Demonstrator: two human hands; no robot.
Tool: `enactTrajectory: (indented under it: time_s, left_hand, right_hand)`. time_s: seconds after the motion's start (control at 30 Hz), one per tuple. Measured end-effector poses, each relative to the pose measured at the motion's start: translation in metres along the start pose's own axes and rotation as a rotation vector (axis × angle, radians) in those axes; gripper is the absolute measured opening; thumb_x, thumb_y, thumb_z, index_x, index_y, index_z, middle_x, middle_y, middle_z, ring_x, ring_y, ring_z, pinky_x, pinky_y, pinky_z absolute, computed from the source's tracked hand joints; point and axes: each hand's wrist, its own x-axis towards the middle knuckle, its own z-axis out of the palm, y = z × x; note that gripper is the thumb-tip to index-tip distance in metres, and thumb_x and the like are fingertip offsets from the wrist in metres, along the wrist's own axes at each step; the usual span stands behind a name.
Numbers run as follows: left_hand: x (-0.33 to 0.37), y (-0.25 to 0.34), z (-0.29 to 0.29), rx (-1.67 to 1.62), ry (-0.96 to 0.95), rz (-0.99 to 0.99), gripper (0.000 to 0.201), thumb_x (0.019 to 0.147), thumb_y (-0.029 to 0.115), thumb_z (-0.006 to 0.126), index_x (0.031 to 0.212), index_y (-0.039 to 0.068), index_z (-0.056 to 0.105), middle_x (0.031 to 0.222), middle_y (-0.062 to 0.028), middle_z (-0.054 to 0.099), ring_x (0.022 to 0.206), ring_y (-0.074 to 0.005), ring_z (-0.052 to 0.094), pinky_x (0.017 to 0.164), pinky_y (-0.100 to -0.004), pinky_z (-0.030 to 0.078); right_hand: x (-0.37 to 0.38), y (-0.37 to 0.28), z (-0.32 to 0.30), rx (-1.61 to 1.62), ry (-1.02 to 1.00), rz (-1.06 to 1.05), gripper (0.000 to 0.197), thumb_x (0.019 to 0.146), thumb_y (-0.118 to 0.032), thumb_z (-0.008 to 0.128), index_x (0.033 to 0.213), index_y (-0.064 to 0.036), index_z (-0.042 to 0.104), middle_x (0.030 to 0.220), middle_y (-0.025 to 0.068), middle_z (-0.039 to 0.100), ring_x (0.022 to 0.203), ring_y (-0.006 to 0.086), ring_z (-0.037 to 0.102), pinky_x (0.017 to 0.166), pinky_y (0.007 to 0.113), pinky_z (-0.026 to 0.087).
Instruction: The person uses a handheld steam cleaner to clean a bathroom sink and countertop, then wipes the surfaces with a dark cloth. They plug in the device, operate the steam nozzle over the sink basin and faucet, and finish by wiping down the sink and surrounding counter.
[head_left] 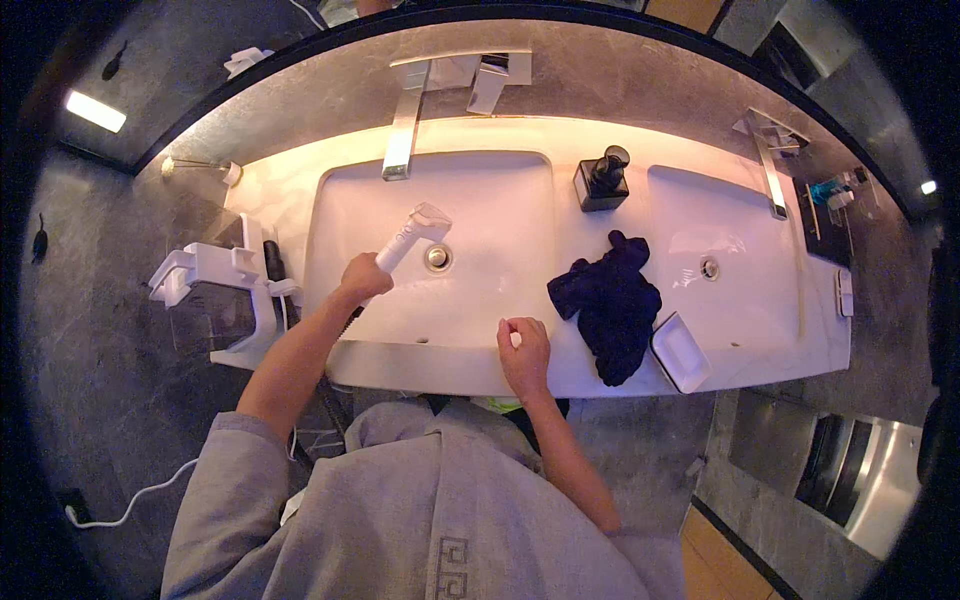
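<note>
Your left hand (366, 278) grasps white handheld appliance (406, 238) low, likely freeing its head (432, 220) | right hand (527, 360) curls, contents unclear

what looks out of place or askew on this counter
The dark cloth lies crumpled between the left basin and the right basin, not folded or hung. The white dish beside it sits slanted near the counter's front edge. No clear spill or damage shows.
</note>
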Motion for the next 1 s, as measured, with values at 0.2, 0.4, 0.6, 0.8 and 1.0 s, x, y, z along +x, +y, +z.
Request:
enactTrajectory:
  time_s: [0.2,0.4,0.6,0.8,1.0]
  left_hand:
    - [-0.007,-0.005,-0.018,-0.085,-0.018,0.024,0.032,0.049,0.011,0.063,0.079,0.0,0.061,0.073,-0.0156,0.063,0.068,-0.0268,0.062,0.063,-0.0361,0.049]
    - [0.018,-0.057,-0.013,-0.159,-0.036,-0.01,0.035,0.044,0.009,0.066,0.077,-0.001,0.061,0.07,-0.015,0.061,0.065,-0.0263,0.061,0.058,-0.0355,0.049]
    - [0.022,-0.068,-0.018,-0.17,-0.108,-0.046,0.034,0.042,0.006,0.066,0.075,-0.002,0.06,0.071,-0.0134,0.061,0.064,-0.0262,0.06,0.057,-0.0366,0.048]
    - [0.013,-0.079,-0.027,-0.488,-0.197,-0.018,0.025,0.044,0.005,0.065,0.068,0.002,0.057,0.063,-0.0082,0.056,0.055,-0.0219,0.053,0.052,-0.0344,0.042]
    - [-0.006,-0.087,-0.045,-0.679,-0.393,0.163,0.017,0.05,0.011,0.063,0.065,0.005,0.056,0.064,-0.0064,0.055,0.06,-0.0177,0.053,0.059,-0.0306,0.041]
  right_hand:
    - [-0.001,0.004,0.0,0.009,0.001,0.021,0.01,0.074,-0.01,0.06,0.071,-0.0028,0.054,0.072,0.0111,0.055,0.074,0.028,0.051,0.067,0.038,0.041]
    - [-0.001,0.001,0.003,0.0,0.004,0.008,0.009,0.073,-0.009,0.06,0.07,-0.0032,0.054,0.07,0.0107,0.055,0.072,0.0283,0.051,0.066,0.038,0.041]
    - [0.0,0.005,0.005,-0.021,0.01,0.037,0.01,0.074,-0.011,0.059,0.068,-0.0036,0.054,0.068,0.0106,0.055,0.071,0.0282,0.051,0.066,0.038,0.041]
    - [0.012,0.002,0.015,-0.031,-0.035,0.174,0.017,0.074,-0.017,0.058,0.066,-0.0018,0.057,0.065,0.0132,0.057,0.066,0.0291,0.054,0.061,0.04,0.043]
    - [0.052,0.0,0.074,0.162,-0.264,0.353,0.022,0.075,-0.021,0.059,0.075,0.0003,0.064,0.065,0.0109,0.062,0.058,0.0172,0.058,0.057,0.029,0.046]
